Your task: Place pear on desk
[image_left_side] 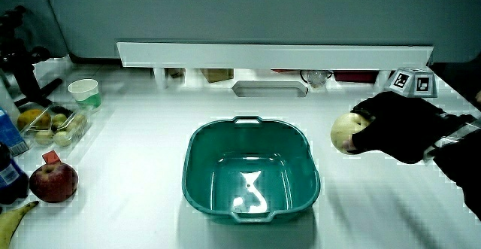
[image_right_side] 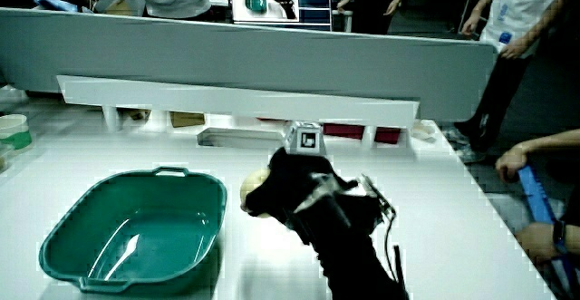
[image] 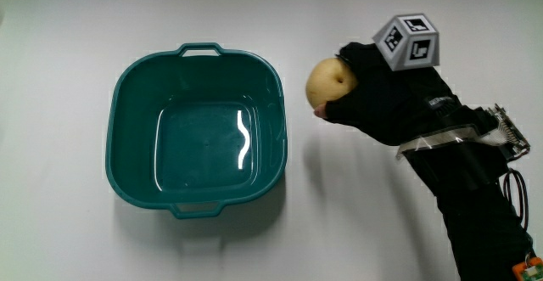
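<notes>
Your pale yellow pear [image: 329, 83] sits clasped in the curled fingers [image: 352, 104] of your black-gloved hand [image: 382, 94], beside the teal plastic basin [image: 197, 131] and above the white desk [image: 68, 43]. Its dimpled end shows in the main view; its long axis cannot be told. The patterned cube [image: 410, 41] bears no readable writing. The basin holds nothing.

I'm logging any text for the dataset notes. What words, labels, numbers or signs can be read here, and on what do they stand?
No readable words or numbers.
Patterned cube on the hand holding the pear: black-and-white marker patterns only, no letters.
Bottle label at the table's edge in a side view: too blurred to read.
Basin: no markings.
</notes>
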`<state>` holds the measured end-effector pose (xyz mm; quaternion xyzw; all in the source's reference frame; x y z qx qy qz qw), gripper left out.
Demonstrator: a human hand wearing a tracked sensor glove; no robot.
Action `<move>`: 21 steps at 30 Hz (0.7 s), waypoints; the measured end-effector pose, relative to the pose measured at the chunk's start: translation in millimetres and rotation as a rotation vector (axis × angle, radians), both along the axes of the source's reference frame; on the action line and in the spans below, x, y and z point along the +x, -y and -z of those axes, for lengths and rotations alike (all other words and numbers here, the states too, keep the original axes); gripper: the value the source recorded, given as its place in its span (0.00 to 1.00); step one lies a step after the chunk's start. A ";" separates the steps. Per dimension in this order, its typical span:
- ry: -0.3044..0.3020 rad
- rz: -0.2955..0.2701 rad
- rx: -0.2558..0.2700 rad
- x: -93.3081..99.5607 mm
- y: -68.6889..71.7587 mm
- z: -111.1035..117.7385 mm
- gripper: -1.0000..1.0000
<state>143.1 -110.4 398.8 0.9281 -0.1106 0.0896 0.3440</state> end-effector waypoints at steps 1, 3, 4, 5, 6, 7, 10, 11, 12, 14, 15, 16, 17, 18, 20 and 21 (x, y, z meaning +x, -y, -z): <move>-0.021 -0.007 0.003 4.1 0.0 -4.4 0.50; -0.042 -0.029 -0.004 11.4 -0.4 -11.0 0.50; -0.053 -0.040 -0.005 14.5 -0.7 -14.2 0.50; -0.053 -0.036 -0.007 16.6 -1.3 -16.8 0.50; -0.055 -0.039 -0.014 18.9 -1.5 -20.1 0.50; -0.071 -0.053 -0.016 21.6 -1.8 -23.8 0.50; -0.080 -0.073 -0.044 30.0 -2.9 -36.3 0.50; -0.086 -0.075 -0.039 31.9 -4.0 -37.7 0.50; -0.107 -0.087 -0.051 35.5 -4.3 -43.6 0.50; -0.092 -0.086 -0.049 37.6 -6.9 -45.7 0.50; -0.094 -0.091 -0.056 39.0 -7.5 -48.4 0.50; -0.106 -0.095 -0.050 40.2 -8.3 -51.6 0.50; -0.087 -0.090 -0.056 39.6 -9.8 -51.9 0.50; -0.091 -0.090 -0.051 40.2 -10.7 -55.4 0.50; -0.092 -0.087 -0.059 38.9 -14.7 -60.1 0.50; -0.104 -0.084 -0.070 39.1 -16.2 -65.0 0.50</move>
